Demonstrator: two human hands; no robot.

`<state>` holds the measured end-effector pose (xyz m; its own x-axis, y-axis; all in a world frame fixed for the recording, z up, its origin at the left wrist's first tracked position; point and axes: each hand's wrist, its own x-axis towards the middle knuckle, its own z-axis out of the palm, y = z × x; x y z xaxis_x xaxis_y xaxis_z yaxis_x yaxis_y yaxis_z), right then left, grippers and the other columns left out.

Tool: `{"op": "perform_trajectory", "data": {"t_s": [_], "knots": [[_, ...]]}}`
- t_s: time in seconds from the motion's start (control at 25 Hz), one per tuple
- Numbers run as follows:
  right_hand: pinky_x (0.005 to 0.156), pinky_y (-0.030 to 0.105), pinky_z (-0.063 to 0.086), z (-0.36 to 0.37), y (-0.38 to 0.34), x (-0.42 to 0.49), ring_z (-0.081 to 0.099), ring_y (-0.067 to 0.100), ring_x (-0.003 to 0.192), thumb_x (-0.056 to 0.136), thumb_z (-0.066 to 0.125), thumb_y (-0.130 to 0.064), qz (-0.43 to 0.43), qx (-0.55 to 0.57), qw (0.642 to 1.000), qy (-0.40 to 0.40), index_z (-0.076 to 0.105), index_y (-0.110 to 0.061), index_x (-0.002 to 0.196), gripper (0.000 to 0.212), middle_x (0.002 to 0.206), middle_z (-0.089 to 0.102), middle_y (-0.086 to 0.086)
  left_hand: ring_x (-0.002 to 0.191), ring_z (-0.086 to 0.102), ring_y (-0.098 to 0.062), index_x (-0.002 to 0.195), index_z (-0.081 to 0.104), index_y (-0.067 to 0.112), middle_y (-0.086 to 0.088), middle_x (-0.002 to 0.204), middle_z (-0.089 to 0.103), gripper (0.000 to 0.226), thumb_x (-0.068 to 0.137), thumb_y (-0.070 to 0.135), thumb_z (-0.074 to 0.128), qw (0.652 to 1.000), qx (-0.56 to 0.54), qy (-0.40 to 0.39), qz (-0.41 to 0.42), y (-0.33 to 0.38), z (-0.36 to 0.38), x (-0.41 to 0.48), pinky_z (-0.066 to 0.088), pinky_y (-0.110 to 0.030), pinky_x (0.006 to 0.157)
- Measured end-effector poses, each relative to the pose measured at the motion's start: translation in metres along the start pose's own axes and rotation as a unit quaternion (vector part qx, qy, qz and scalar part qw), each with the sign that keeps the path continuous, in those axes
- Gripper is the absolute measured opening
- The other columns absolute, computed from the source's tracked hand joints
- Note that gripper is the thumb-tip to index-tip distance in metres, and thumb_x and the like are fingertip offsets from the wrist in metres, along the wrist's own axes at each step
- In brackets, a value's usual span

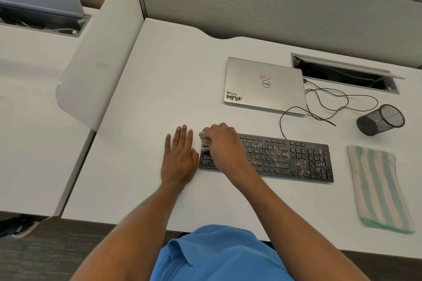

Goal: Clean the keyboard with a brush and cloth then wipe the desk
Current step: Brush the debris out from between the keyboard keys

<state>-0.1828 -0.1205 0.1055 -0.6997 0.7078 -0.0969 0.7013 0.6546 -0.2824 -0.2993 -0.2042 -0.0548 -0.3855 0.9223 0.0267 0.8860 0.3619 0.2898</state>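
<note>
Grey cubicle partition (251, 7), white side divider (98, 52), dark carpet floor (45, 258)

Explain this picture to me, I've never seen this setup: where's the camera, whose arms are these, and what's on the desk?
There is no machine here: a person works with bare hands, and the single camera sits on their head, looking forward and down. The left hand lies flat on the white desk beside the left end of the crumb-speckled black keyboard. The right hand has its grip round a small pale-handled brush over the keyboard's left keys. Farther back lies a closed silver laptop; to the right stand a black mesh pen cup and a folded green-and-cream striped cloth, untouched.
</note>
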Motion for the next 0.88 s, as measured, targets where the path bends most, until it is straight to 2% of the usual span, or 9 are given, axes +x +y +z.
{"op": "perform_trajectory", "data": {"t_s": [0.12,0.28,0.36,0.48,0.56,0.64,0.76,0.8,0.88], "knots": [[0.084,0.035,0.039,-0.001,0.005,-0.002,0.056,0.024,0.101,0.100,0.050,-0.015,0.006,-0.027,1.000,-0.007,0.066,-0.019,0.107,0.017,0.101,0.067,0.002,0.164,0.010,-0.023,0.165,0.028,0.012,-0.009,0.176,0.017,0.067,0.101,0.030,0.030,1.000,0.000,0.000,0.001,-0.001,0.000,0.000,0.009,-0.051,0.132],[0.085,0.036,0.049,-0.010,0.026,-0.009,0.058,0.023,0.099,0.091,0.061,-0.009,0.067,-0.069,0.995,-0.035,0.061,-0.018,0.106,0.017,0.102,0.065,0.002,0.164,0.011,-0.023,0.165,0.029,0.012,-0.009,0.176,0.019,0.067,0.101,0.031,0.030,1.000,-0.007,0.000,-0.001,0.000,-0.001,0.001,0.008,-0.051,0.132],[0.074,0.040,0.053,-0.011,0.031,-0.011,0.061,0.022,0.085,0.096,0.055,-0.010,0.100,0.009,0.995,-0.018,0.057,-0.015,0.093,0.006,0.091,0.064,0.007,0.163,0.012,-0.024,0.165,0.030,0.012,-0.009,0.175,0.019,0.067,0.101,0.031,0.029,1.000,-0.008,0.001,0.000,0.000,-0.001,0.001,0.008,-0.051,0.132],[0.052,0.031,0.041,-0.014,0.030,-0.017,0.052,0.000,0.052,0.100,0.046,-0.011,0.162,0.179,0.969,0.058,0.049,-0.006,0.076,0.025,0.068,0.059,0.009,0.163,0.013,-0.024,0.165,0.030,0.012,-0.009,0.175,0.020,0.066,0.101,0.031,0.030,1.000,-0.011,0.004,0.002,0.000,-0.001,0.000,0.008,-0.051,0.132],[0.047,0.018,0.032,-0.016,0.026,-0.024,0.052,-0.006,0.052,0.101,0.046,-0.009,0.179,0.222,0.953,0.099,0.050,-0.003,0.074,0.027,0.060,0.054,0.003,0.163,0.013,-0.024,0.165,0.031,0.011,-0.009,0.175,0.020,0.067,0.101,0.030,0.030,1.000,-0.014,0.005,0.000,0.001,0.000,0.000,0.008,-0.051,0.132],[0.049,0.016,0.037,-0.008,0.024,-0.025,0.055,-0.004,0.058,0.100,0.046,-0.012,0.182,0.242,0.946,0.115,0.049,-0.008,0.073,0.028,0.061,0.052,-0.005,0.163,0.014,-0.024,0.164,0.031,0.011,-0.009,0.175,0.021,0.067,0.101,0.030,0.030,1.000,-0.015,0.007,-0.002,0.001,0.000,0.001,0.008,-0.051,0.132],[0.058,0.043,0.050,0.010,0.027,-0.022,0.062,0.012,0.069,0.099,0.036,-0.029,0.186,0.215,0.954,0.091,0.042,-0.021,0.072,0.028,0.069,0.058,-0.001,0.163,0.015,-0.024,0.164,0.032,0.011,-0.009,0.175,0.021,0.067,0.101,0.030,0.030,1.000,-0.016,0.007,-0.001,0.001,0.000,0.001,0.008,-0.051,0.133],[0.057,0.043,0.049,0.010,0.028,-0.021,0.063,0.013,0.067,0.099,0.036,-0.028,0.187,0.210,0.957,0.078,0.042,-0.022,0.071,0.029,0.067,0.059,-0.001,0.163,0.014,-0.024,0.164,0.031,0.011,-0.009,0.175,0.021,0.067,0.101,0.030,0.029,1.000,-0.015,0.008,-0.001,0.001,0.000,0.000,0.008,-0.051,0.133],[0.050,0.027,0.040,0.005,0.028,-0.022,0.054,0.003,0.052,0.101,0.040,-0.017,0.189,0.218,0.956,0.058,0.047,-0.016,0.071,0.031,0.060,0.058,-0.001,0.163,0.014,-0.024,0.165,0.030,0.011,-0.009,0.175,0.020,0.066,0.101,0.030,0.029,1.000,-0.015,0.007,-0.001,0.000,0.000,0.001,0.007,-0.051,0.133]]}}
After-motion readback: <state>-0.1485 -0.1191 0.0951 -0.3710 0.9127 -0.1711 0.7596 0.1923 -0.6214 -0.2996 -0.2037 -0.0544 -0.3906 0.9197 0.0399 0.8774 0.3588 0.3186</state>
